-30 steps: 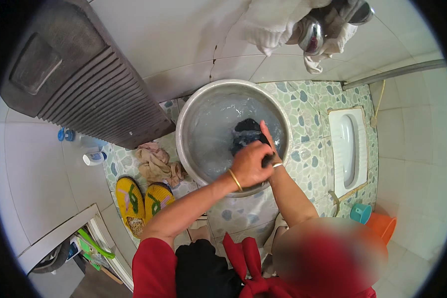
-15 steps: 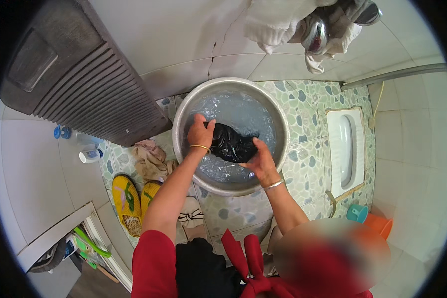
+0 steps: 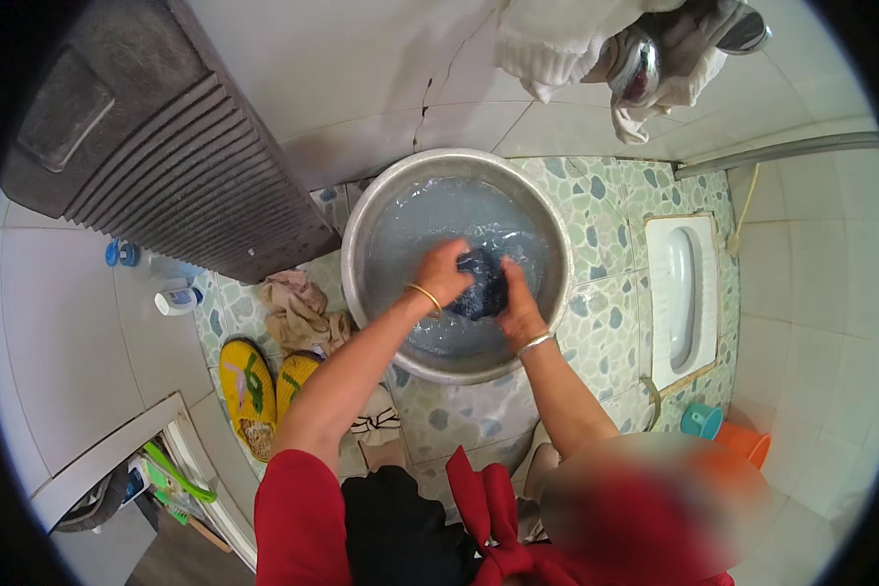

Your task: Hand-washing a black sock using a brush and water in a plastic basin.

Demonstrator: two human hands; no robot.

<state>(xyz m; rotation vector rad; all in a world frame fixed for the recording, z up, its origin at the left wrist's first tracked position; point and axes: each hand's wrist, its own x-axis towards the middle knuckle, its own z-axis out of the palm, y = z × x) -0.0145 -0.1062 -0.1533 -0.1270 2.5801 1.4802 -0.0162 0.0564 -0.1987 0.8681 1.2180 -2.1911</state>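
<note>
A wide grey metal basin point(image 3: 559, 244) stands on the floor in front of me, holding cloudy, rippling water point(image 3: 415, 210). Bunched up at the water's surface is a wet black cloth point(image 3: 480, 285). My left hand point(image 3: 443, 275), with a gold bangle at the wrist, is closed on its left side. From the right, my right hand point(image 3: 519, 301), with a silver bangle, grips the other side, its thumb against the cloth. Some of the fingers are hidden behind the cloth or in the water.
A dark ribbed stone washboard slab point(image 3: 166, 166) rises left of the basin. Crumpled cloths point(image 3: 302, 313) and yellow slippers point(image 3: 248, 396) lie below it. A squat toilet point(image 3: 682, 298) is at right, near a teal cup point(image 3: 701, 420) and an orange container point(image 3: 744, 444).
Both hands have come closer together, the left moving rightward. The black cloth, stretched between them before, is now squeezed into a compact bunch lower in the water.
</note>
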